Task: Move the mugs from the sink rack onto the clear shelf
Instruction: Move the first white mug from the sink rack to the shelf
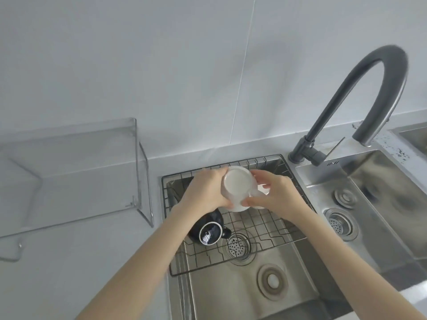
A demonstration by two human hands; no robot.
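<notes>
Hands: your left hand (205, 192) and right hand (277, 195) are both closing around the white mug (238, 188) — upside down above the sink rack (265, 229).
Risk: possibly wet, so it could be slipping onto the black mug (208, 229) en route to the clear shelf (76, 172).

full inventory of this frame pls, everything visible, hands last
white mug: 1, white, upside down, held over the back of the rack
dark mug: 1, dark blue or black, upside down on the rack's left side
sink rack: 1, black wire, over the left basin
clear shelf: 1, transparent, on the counter left of the sink, nothing on it
left basin: 1, steel, strainer drain under the rack
right basin: 1, steel, two drains
faucet: 1, dark grey, arched, behind the basins
wall: white, behind
left hand: 1, gripping the white mug's left side
right hand: 1, gripping its right side
</notes>
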